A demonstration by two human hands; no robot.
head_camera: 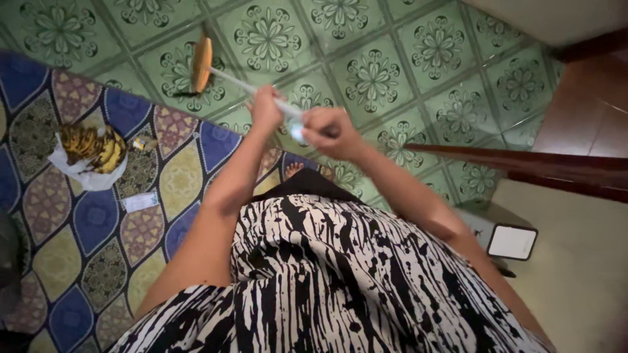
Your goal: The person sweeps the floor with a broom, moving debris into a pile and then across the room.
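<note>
Both hands, left hand [265, 108] lower and right hand [327, 131] at the top end, are closed round the broom [243, 82] handle; its head is on the green tile floor [418, 78] just off the mat [98, 216] edge, so imo keep strokes short & low, away from the mat.

One broom [216, 68], one bunch of bananas [95, 147], perhaps two paper scraps [140, 201] on one mat [65, 248]

A home: patterned green floor tiles [373, 78], a colourful floor mat [98, 216], bananas [91, 147] lying on it.
</note>
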